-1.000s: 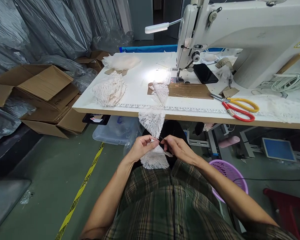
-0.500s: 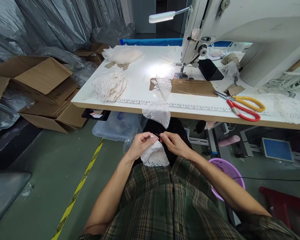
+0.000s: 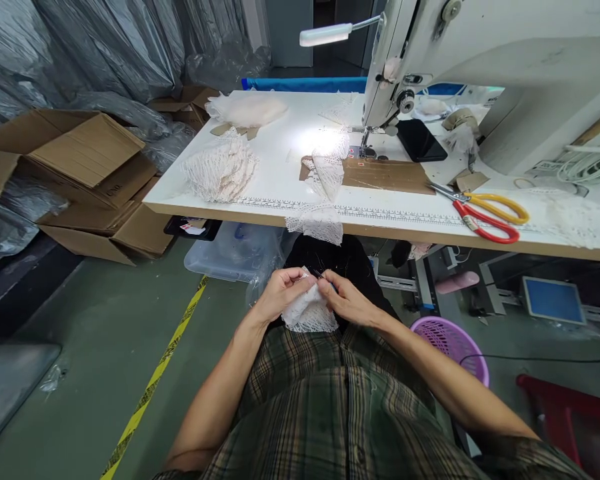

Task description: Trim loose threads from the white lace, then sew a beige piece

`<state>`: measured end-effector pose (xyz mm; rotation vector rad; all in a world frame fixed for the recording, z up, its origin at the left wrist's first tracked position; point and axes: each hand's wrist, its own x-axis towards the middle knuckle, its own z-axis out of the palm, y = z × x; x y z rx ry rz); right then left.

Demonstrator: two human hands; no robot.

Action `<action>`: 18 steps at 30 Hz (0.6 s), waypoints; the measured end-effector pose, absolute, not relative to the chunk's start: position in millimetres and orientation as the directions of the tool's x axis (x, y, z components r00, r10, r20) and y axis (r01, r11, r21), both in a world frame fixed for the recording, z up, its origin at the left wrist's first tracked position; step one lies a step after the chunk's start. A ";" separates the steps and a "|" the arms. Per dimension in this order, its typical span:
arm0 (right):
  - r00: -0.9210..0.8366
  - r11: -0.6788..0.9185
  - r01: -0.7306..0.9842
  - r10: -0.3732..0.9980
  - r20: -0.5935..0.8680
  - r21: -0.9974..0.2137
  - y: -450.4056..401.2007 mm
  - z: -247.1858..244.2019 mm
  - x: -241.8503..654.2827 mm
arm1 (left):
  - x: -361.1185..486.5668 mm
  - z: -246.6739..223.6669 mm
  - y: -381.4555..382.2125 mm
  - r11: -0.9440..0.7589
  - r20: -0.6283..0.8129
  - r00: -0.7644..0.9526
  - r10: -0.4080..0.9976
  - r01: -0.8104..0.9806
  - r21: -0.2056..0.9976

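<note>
Over my lap, my left hand pinches a piece of white lace by its upper edge. Opposite it, my right hand is closed around a small, thin dark tool, whose tip points at the lace near my left fingertips. Its kind is too small to make out. Both hands meet close together, with the lace hanging below them against the plaid shirt. A lace strip runs from beside the sewing machine over the table's front edge.
On the white table lie a lace pile, pale tulle, brown cardboard, a black phone and red-and-yellow-handled scissors. Open cardboard boxes stand left. A purple basket sits on the floor at right.
My right hand has shifted slightly down and closer to the left, onto the lace. The strip's end at the table edge hangs a little higher.
</note>
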<state>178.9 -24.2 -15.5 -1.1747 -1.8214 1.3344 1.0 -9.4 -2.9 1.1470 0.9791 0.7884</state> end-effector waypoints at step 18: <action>0.035 0.120 0.235 0.991 0.132 -0.965 20.1 -4.3 189.8 | -10.7 -44.4 -11.8 -0.433 0.145 0.468 0.872 0.597 0.675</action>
